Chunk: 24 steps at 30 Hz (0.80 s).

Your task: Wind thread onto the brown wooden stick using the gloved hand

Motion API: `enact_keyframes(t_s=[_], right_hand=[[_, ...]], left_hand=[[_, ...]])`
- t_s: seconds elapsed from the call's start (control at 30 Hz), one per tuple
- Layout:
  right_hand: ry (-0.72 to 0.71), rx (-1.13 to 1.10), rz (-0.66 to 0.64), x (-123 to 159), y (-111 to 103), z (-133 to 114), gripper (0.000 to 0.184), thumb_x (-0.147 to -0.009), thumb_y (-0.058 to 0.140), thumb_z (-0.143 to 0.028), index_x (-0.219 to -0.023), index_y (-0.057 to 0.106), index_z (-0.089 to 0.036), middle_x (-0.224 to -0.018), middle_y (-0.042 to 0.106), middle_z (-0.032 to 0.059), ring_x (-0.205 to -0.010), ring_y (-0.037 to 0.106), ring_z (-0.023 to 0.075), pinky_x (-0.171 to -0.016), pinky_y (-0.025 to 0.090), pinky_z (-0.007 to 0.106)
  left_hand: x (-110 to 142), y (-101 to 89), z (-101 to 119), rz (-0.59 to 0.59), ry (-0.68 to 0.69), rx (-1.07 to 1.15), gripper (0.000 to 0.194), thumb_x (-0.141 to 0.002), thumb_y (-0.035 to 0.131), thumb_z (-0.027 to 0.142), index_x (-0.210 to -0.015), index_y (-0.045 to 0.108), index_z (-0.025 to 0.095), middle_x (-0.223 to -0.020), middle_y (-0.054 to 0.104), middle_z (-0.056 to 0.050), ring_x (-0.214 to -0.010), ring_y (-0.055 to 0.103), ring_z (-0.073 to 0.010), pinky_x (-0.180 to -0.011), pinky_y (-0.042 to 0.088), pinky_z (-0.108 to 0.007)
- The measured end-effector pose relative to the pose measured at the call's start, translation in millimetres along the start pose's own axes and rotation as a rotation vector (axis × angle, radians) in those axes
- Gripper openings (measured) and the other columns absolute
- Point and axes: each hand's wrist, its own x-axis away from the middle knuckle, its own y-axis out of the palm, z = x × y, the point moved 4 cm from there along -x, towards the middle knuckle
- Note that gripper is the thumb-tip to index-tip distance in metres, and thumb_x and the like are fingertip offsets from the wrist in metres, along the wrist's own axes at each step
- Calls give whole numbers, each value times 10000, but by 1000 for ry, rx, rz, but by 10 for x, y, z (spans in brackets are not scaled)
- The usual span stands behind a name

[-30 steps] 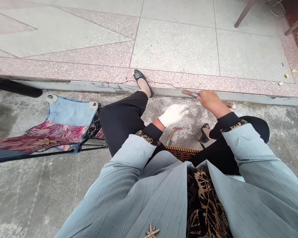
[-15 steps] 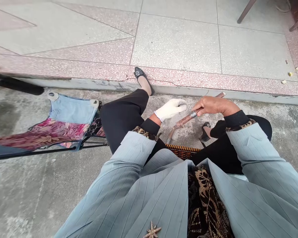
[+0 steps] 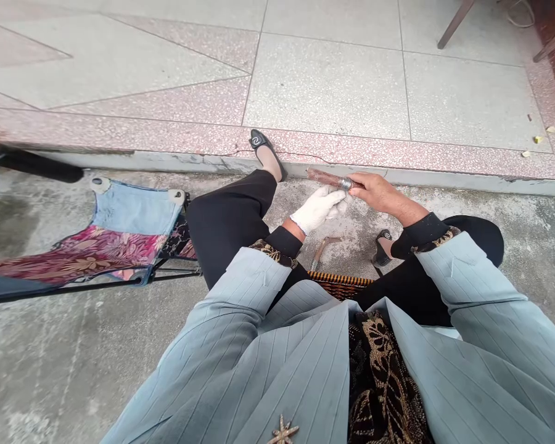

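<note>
My right hand (image 3: 377, 191), bare, is closed around one end of a short brown stick (image 3: 321, 176). A coil of silvery wire (image 3: 345, 184) wraps the stick just beside my right fingers. My left hand (image 3: 319, 208), in a white knitted glove, has its fingers curled together right below the coil, close against it. Whether it pinches a wire end or the stick is hidden. Below my hands a bent, brownish stick-like piece (image 3: 322, 248) shows, with a greyish lower end near the rim of a woven orange-and-black wicker piece (image 3: 342, 285) between my legs.
To the left stands a folding seat of denim and pink floral cloth (image 3: 115, 243) on a dark frame. A black bar (image 3: 34, 163) juts in at the left edge. Ahead, a low step edge (image 3: 203, 161) leads to terrazzo tiles (image 3: 328, 86). Furniture legs (image 3: 456, 24) stand at upper right.
The wire-wrapped stick has turned, its free end now pointing left and away instead of down toward the wicker. My left hand, apart from it before, is now up against the coil.
</note>
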Motion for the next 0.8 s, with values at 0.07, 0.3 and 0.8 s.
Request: enact_keyframes(t_s=[0.07, 0.3, 0.8], right_hand=[[75, 38, 35, -32, 53, 52, 235, -872, 552, -187, -1062, 681, -137, -1010, 661, 92, -915, 559, 225, -844, 419, 362], [253, -338, -82, -47, 131, 220, 113, -877, 519, -234, -779, 541, -182, -686, 457, -25, -664, 414, 132, -661, 356, 272], [291, 493, -850, 82, 293, 296, 129, -866, 611, -207, -930, 716, -168, -929, 682, 92, -766, 567, 198, -658, 352, 307]], left_hand=[[-11, 2, 6, 25, 25, -26, 330, -828, 634, 437, -865, 628, 109, -623, 577, 7, -410, 371, -25, -393, 213, -189], [27, 45, 76, 44, 17, -94, 276, -846, 616, 408, -876, 582, 135, -634, 567, 19, -467, 426, -35, -438, 278, -170], [88, 17, 263, -154, 263, -1465, 302, -939, 482, 311, -1068, 730, 198, -1087, 734, -59, -994, 661, -218, -825, 454, -290]])
